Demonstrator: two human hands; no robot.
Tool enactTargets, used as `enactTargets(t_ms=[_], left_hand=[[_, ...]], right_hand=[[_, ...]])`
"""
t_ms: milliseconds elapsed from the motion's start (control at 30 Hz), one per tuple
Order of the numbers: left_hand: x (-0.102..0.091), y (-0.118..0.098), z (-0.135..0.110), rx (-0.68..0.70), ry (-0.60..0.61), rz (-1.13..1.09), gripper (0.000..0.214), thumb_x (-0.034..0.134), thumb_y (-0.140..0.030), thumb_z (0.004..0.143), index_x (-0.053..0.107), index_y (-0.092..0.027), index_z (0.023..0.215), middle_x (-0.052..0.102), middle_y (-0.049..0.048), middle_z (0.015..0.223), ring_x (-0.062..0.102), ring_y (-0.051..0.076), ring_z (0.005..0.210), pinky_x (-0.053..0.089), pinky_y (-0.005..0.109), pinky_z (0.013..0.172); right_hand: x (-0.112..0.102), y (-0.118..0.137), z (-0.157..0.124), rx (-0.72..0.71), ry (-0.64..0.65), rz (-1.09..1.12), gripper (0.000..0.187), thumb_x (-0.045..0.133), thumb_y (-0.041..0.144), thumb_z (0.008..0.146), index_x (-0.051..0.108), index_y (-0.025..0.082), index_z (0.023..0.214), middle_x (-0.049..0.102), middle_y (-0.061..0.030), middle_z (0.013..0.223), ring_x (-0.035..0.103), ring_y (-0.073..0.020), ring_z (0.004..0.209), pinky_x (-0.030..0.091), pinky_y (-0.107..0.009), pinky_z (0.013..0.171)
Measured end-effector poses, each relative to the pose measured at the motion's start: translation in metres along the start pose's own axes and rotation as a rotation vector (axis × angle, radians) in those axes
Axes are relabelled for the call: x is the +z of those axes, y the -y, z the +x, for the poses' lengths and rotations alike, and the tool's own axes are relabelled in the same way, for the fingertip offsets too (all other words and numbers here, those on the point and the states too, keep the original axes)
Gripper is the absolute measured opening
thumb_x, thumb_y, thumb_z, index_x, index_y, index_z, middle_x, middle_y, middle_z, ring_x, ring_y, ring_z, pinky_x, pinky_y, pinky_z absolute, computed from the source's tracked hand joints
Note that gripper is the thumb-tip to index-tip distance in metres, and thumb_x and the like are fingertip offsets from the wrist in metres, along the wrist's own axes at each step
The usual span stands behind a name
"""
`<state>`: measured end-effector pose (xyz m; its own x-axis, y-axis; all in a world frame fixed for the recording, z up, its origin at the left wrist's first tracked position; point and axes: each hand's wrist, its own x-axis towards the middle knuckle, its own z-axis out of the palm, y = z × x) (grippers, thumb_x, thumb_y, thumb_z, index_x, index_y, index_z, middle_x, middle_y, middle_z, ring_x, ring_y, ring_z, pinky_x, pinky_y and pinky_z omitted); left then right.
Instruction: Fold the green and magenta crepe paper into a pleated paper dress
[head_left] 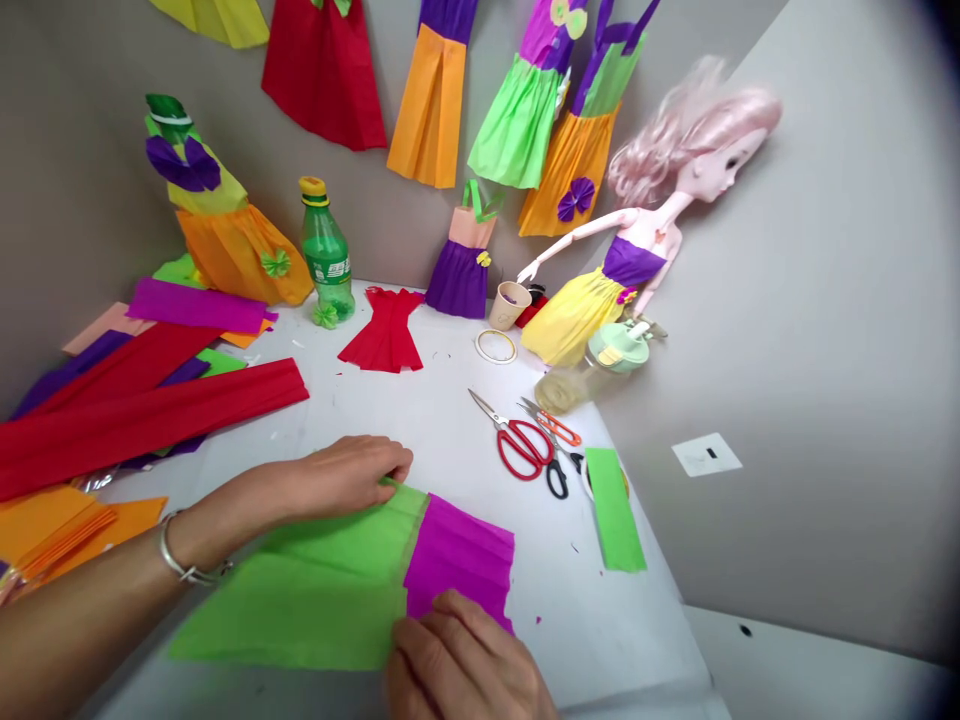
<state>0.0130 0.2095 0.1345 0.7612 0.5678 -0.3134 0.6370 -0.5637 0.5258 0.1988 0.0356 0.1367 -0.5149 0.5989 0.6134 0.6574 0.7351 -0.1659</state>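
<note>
A paper dress lies flat on the white table near me: a green crepe skirt joined to a pleated magenta bodice. My left hand, with a silver bracelet on the wrist, pinches the far edge of the green paper near the join, fingers closed. At the near edge my right hand has its fingers curled on the seam between green and magenta.
Red-handled scissors, smaller orange scissors and a green paper strip lie to the right. Red crepe rolls and orange sheets lie left. Further back are a small red paper dress, tape ring, green bottle, cup and doll.
</note>
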Motion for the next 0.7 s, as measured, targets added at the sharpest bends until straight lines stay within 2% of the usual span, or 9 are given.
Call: enactTargets(t_ms=[233,333,400,500,567,633,700], left_hand=[[-0.043,0.018,0.002,-0.120,-0.087,0.006,0.004,0.050,-0.021,0.081,0.053,-0.022,0.083,0.060,-0.0009,0.076,0.056,0.017,0.069,0.032,0.026,0.058],[-0.049,0.029,0.004,-0.146,-0.144,0.029,0.003,0.050,-0.022,0.082,0.053,-0.022,0.082,0.060,-0.0006,0.074,0.057,0.018,0.070,0.035,0.026,0.060],[-0.048,0.032,0.002,-0.149,-0.200,0.051,0.004,0.052,-0.022,0.082,0.055,-0.022,0.085,0.063,0.0016,0.082,0.059,0.020,0.078,0.041,0.028,0.067],[-0.036,0.025,-0.015,-0.149,-0.319,0.087,0.015,0.053,-0.023,0.085,0.058,-0.020,0.099,0.064,0.0075,0.105,0.059,0.026,0.101,0.045,0.036,0.088],[-0.018,0.012,-0.035,-0.105,-0.389,0.074,0.019,0.050,-0.026,0.092,0.057,-0.020,0.109,0.062,0.0077,0.115,0.057,0.025,0.111,0.044,0.038,0.097],[0.005,-0.002,-0.058,0.064,-0.461,-0.050,0.018,0.047,-0.030,0.100,0.058,-0.023,0.113,0.065,0.0043,0.115,0.061,0.021,0.108,0.049,0.032,0.094],[0.030,-0.012,-0.080,0.158,-0.409,-0.147,0.019,0.045,-0.032,0.104,0.060,-0.027,0.114,0.069,0.0010,0.111,0.066,0.017,0.102,0.054,0.025,0.086]], right_hand=[[0.000,0.004,0.005,-0.049,0.003,-0.030,0.020,0.061,0.004,0.089,0.067,0.024,0.087,0.076,-0.0025,0.088,0.070,-0.0154,0.069,0.061,-0.030,0.080],[0.007,0.005,0.008,-0.035,0.031,-0.017,0.021,0.057,0.003,0.090,0.064,0.020,0.081,0.072,-0.0045,0.080,0.065,-0.0163,0.065,0.059,-0.032,0.077],[0.013,0.004,0.008,-0.030,0.090,-0.004,0.023,0.052,0.002,0.090,0.062,0.019,0.079,0.069,-0.0057,0.076,0.062,-0.0171,0.062,0.057,-0.033,0.074],[0.021,0.001,0.006,-0.006,0.185,0.029,0.026,0.043,0.001,0.091,0.060,0.017,0.080,0.064,-0.0054,0.072,0.056,-0.0175,0.060,0.052,-0.032,0.068],[0.024,-0.002,0.003,0.027,0.211,0.052,0.026,0.041,0.001,0.091,0.059,0.017,0.082,0.061,-0.0045,0.070,0.054,-0.0179,0.059,0.048,-0.032,0.064],[0.026,-0.004,0.000,0.049,0.224,0.069,0.024,0.042,0.003,0.092,0.058,0.018,0.083,0.060,-0.0036,0.070,0.052,-0.0180,0.059,0.045,-0.031,0.062],[0.027,-0.005,-0.004,0.066,0.234,0.086,0.022,0.044,0.004,0.094,0.055,0.019,0.083,0.060,-0.0026,0.071,0.052,-0.0177,0.059,0.042,-0.031,0.059]])
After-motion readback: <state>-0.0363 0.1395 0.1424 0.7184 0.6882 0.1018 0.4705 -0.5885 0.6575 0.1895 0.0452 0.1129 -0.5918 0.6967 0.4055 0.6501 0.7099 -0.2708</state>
